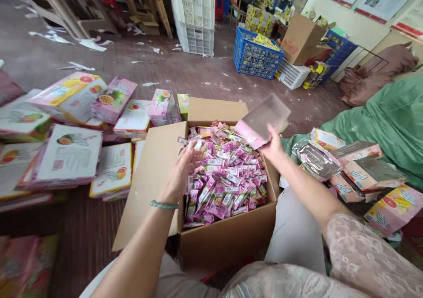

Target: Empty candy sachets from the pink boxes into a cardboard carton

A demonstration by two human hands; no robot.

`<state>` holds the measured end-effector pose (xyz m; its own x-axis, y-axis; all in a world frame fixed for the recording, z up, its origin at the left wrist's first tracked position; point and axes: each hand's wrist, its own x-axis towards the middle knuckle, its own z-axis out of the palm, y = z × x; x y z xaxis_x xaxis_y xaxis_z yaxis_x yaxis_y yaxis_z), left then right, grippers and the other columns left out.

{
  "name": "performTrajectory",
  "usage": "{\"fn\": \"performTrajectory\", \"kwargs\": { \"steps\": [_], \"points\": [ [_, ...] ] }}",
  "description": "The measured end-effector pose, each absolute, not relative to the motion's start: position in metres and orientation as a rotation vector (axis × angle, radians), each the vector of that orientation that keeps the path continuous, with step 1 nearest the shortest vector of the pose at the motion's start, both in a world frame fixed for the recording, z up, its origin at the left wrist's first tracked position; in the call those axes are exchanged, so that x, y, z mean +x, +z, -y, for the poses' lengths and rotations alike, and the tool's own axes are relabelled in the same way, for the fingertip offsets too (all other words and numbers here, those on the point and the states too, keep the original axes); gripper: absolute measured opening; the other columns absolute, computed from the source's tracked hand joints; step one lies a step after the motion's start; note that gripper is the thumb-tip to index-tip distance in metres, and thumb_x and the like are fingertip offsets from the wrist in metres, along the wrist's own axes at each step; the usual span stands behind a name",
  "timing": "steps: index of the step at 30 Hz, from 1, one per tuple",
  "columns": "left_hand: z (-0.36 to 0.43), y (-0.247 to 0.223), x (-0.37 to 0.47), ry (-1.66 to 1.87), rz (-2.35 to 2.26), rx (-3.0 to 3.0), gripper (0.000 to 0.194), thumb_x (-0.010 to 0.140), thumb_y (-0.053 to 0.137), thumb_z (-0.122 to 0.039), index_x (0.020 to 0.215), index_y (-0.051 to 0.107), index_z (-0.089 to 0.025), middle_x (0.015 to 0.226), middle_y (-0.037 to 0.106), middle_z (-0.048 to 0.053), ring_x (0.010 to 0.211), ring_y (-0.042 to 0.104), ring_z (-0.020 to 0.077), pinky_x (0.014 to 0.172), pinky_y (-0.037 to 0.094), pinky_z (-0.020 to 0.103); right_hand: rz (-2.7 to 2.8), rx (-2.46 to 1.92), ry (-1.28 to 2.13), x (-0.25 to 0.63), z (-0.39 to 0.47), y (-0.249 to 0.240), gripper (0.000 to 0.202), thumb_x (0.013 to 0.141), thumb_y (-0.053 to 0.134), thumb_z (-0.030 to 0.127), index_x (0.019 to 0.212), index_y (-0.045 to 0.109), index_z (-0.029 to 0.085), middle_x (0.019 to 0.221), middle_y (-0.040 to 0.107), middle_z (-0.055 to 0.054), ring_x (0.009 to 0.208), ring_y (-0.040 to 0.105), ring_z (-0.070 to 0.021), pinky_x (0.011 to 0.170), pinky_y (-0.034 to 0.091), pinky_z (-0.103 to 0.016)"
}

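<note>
An open cardboard carton (228, 236) stands between my knees, heaped with small pink and green sachets (228, 179). My right hand (273, 146) grips a pink box with a see-through panel (264, 117), tilted above the carton's far right corner. Over the left side of the sachets hovers my left hand (181, 170), its fingers stretched and slightly apart. One sachet (181, 140) shows just beyond its fingertips; whether they touch it I cannot tell. A beaded bracelet circles my left wrist.
Printed fruit boxes (68, 155) lie stacked on the left. Several boxes with see-through panels (360, 170) lie at right beside a green cloth (383, 113). Further off stand a blue crate (256, 58) and stacked white crates (194, 16). Paper scraps litter the floor.
</note>
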<state>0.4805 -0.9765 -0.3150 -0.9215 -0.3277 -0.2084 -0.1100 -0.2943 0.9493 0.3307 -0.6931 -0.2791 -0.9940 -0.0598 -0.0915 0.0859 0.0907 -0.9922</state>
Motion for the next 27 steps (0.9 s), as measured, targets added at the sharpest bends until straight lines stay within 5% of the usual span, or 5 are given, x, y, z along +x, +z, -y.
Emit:
{"fn": "performTrajectory", "kwargs": {
  "steps": [6,11,14,20,27],
  "points": [
    [1.000,-0.303,0.491,-2.323,1.638,0.768,0.082,0.062,0.071,-0.090,0.101,0.075,-0.018,0.088,0.072,0.006,0.079,0.069,0.0210,0.071,0.056,0.032,-2.470,0.777,-1.701,0.291,0.608,-0.278,0.122,0.081,0.026,0.101,0.170,0.002,0.022,0.164,0.037,-0.027,0.132,0.061,-0.0358,0.093,0.060,-0.055],
    [1.003,-0.304,0.494,-2.285,1.617,0.828,0.070,0.073,0.067,-0.085,0.094,0.072,-0.018,0.079,0.069,0.005,0.072,0.066,0.0186,0.069,0.053,0.031,-2.855,0.346,-1.239,0.375,0.589,-0.324,0.101,0.074,0.069,0.074,0.154,0.048,0.017,0.158,0.047,-0.023,0.144,0.049,-0.0356,0.120,0.042,-0.053],
    [0.989,-0.301,0.497,-2.312,1.732,0.779,0.057,0.081,0.069,-0.077,0.086,0.071,-0.020,0.073,0.066,0.005,0.069,0.064,0.0194,0.070,0.051,0.034,-3.172,-0.427,-0.692,0.414,0.567,-0.343,0.076,0.083,0.054,0.076,0.125,0.071,0.014,0.152,0.051,-0.025,0.143,0.047,-0.0405,0.122,0.037,-0.060],
    [0.971,-0.319,0.488,-2.059,1.835,0.894,0.037,0.083,0.084,-0.052,0.071,0.072,-0.019,0.072,0.067,0.010,0.073,0.062,0.0218,0.077,0.047,0.042,-3.265,-0.903,-0.584,0.366,0.552,-0.386,0.062,0.077,0.043,0.078,0.090,0.076,0.027,0.132,0.066,-0.024,0.124,0.062,-0.0448,0.103,0.050,-0.062],
    [0.991,-0.324,0.616,-1.668,1.655,0.797,0.044,0.086,0.074,-0.061,0.091,0.078,-0.017,0.087,0.075,0.009,0.079,0.065,0.0191,0.076,0.048,0.035,-3.099,-0.848,-0.626,0.339,0.565,-0.400,0.045,0.068,0.050,0.074,0.083,0.074,0.040,0.094,0.072,-0.018,0.107,0.064,-0.0451,0.084,0.047,-0.063]
  ]
}}
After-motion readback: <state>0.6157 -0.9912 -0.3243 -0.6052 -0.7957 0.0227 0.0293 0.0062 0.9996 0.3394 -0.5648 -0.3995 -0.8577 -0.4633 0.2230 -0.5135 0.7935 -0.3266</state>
